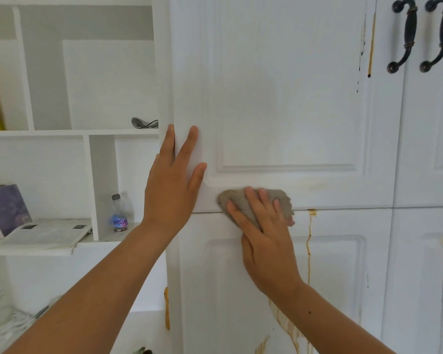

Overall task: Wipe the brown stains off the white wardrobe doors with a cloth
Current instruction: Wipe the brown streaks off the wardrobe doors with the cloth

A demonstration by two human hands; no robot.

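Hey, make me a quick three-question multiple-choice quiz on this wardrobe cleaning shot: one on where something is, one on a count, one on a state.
1. Where is the cloth?
A. On a shelf
B. On the seam between the upper door and the lower door
C. Hung on a handle

2. How many dark door handles show?
A. Two
B. One
C. Four

3. How is the left hand?
A. Gripping a handle
B. Balled in a fist
C. Flat on the upper door, fingers straight

Answers: 1 B, the right hand presses it against that seam. 2 A, a pair sits side by side at the top right. 3 C, its fingers lie straight by the door's left edge.
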